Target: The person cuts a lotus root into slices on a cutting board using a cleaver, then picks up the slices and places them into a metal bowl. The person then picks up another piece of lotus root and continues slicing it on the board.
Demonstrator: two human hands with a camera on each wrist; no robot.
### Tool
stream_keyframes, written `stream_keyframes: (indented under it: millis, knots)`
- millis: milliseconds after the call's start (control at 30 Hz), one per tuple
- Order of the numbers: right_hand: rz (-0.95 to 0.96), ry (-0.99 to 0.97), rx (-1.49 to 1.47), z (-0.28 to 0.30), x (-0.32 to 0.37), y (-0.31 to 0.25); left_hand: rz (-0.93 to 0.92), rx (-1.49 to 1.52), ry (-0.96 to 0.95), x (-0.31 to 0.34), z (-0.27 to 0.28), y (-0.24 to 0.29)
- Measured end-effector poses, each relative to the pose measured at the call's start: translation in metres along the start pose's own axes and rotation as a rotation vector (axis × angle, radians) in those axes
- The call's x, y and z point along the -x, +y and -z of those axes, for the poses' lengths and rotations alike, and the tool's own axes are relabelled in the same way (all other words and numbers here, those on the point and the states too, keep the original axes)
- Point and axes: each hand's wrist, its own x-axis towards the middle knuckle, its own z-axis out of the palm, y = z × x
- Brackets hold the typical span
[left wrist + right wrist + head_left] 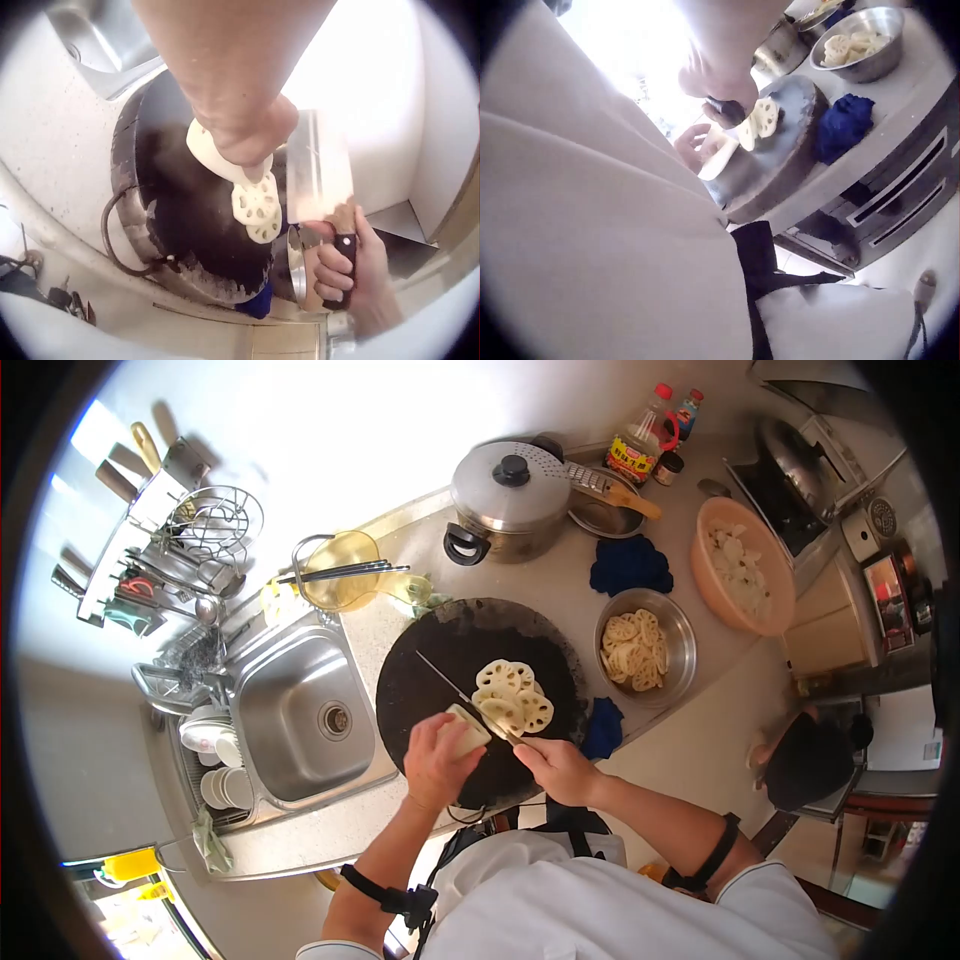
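On the round dark chopping board (425,695), my left hand (437,762) grips a pale piece of peeled lotus root (470,734), its fingers curled over the top. My right hand (563,771) holds a cleaver (321,169) by its dark handle (343,262). Seen from the head, the blade is edge-on, running between the lotus root and a small pile of holed lotus root slices (510,685). The left wrist view shows the broad blade upright beside the left hand, with slices (253,204) lying under its fingers.
Right of the board stands a metal bowl (686,650) of sliced lotus root, with blue cloths (630,565) near it. Behind are a pressure cooker (508,495) and a peach basin (708,585) of pale pieces. A steel sink (290,735) lies to the left.
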Motion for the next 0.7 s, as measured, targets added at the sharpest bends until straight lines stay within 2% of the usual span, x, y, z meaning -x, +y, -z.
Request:
stream_keyframes:
  millis: [33,100,133,167,233,300,367,433,467,533,633,700]
  knots:
    - [-0.003,0.005,-0.006,0.007,0.009,0.002,-0.005,0.001,-0.007,-0.004,0.000,-0.004]
    - [-0.137,-0.054,-0.313,0.026,0.028,0.010,-0.004,-0.026,0.019,-0.008,-0.003,-0.013]
    - [-0.216,-0.071,-0.404,0.040,0.040,0.009,0.000,-0.039,-0.032,-0.010,0.000,-0.010]
    - [-0.212,-0.071,-0.405,0.051,0.048,0.016,-0.003,-0.042,-0.030,-0.012,0.003,-0.003]
    - [-0.304,0.018,-0.761,0.068,0.066,0.032,-0.128,-0.171,-0.031,-0.013,0.009,0.013]
    - [-0.336,0.000,-0.799,0.077,0.078,0.063,-0.096,0.009,-0.030,-0.005,-0.004,0.042]
    - [-0.369,-0.015,-0.833,0.077,0.086,0.088,-0.021,0.172,-0.104,0.000,-0.021,0.073]
    - [-0.442,-0.043,-0.861,0.076,0.092,0.105,0.079,0.180,-0.150,-0.004,-0.040,0.089]
    - [-0.433,-0.066,-0.902,0.074,0.092,0.112,0.079,0.176,-0.148,-0.008,-0.047,0.088]
    - [-0.458,-0.142,-0.981,0.068,0.087,0.127,0.085,-0.061,-0.138,-0.020,-0.064,0.083]
    - [-0.550,-0.255,-1.055,0.052,0.070,0.133,0.126,-0.100,-0.129,-0.033,-0.086,0.075]
    - [-0.532,-0.378,-1.099,0.043,0.055,0.133,0.152,-0.132,-0.110,-0.041,-0.096,0.074]
